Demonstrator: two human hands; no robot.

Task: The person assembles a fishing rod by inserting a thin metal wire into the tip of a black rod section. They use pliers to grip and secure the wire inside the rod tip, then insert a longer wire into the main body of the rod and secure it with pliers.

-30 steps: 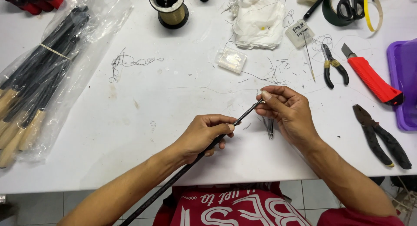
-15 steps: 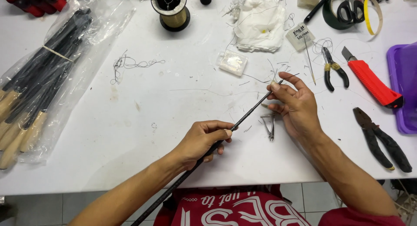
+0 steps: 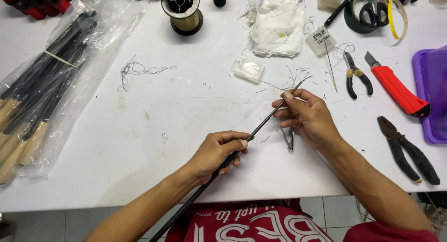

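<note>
A long thin black rod runs diagonally over the white table, from below its front edge up to the right. My left hand grips the rod around its middle. My right hand pinches the rod near its thin upper tip, where fine wire ends stick out. A small pair of metal nippers lies on the table just under my right palm, untouched.
A plastic bag of black rods with cork handles lies at the left. At the back stand a wire spool and a white cloth. Small cutters, a red utility knife, black pliers and a purple tray lie at the right.
The rod has slid forward and up to the right. My right hand moved away from my left along the rod toward the tip, uncovering the nippers.
</note>
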